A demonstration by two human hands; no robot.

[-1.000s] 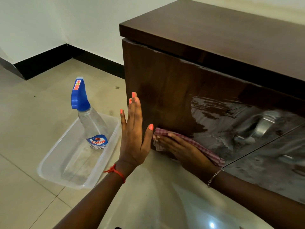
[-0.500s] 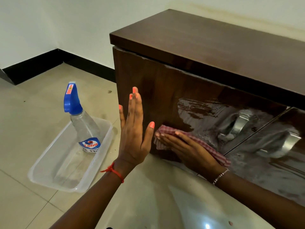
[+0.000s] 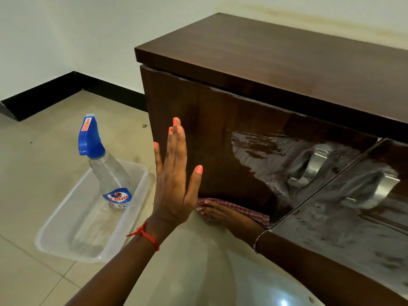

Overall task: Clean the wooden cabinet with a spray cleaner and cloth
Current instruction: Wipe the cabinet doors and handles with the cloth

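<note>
1. Two hands: left hand (image 3: 174,191) upright, fingers straight, beside the cabinet's (image 3: 209,140) corner.
2. The right hand (image 3: 223,214) presses the cloth (image 3: 249,212) flat against the cabinet's bottom.
3. The spray bottle (image 3: 106,166) stands in a tray (image 3: 66,235), left.

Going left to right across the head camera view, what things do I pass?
In order: spray bottle → left hand → cloth → first metal handle → second metal handle.
</note>
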